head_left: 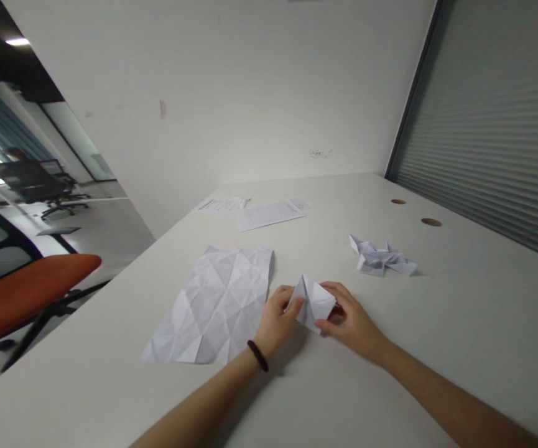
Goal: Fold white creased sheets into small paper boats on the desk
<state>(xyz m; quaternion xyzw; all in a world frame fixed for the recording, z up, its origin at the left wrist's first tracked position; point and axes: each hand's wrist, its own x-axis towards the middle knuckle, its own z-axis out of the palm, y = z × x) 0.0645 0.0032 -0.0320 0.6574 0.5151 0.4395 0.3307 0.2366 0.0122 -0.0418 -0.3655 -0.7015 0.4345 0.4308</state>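
A small piece of folded white paper is held just above the table between both hands. My left hand grips its left side, thumb on the near face; a dark band circles that wrist. On the other side, my right hand has thumb and fingers closed around the right edge. Left of my hands lies a creased white sheet, covered in a grid of diamond and triangle folds. Beyond my right hand rests a folded paper model with pointed tips. The fingers behind the held paper are partly hidden.
Printed sheets lie farther back on the white table, near the wall. Two round holes are cut near its right edge, beside a blind-covered glass panel. An orange chair stands off the left edge; a person sits far behind.
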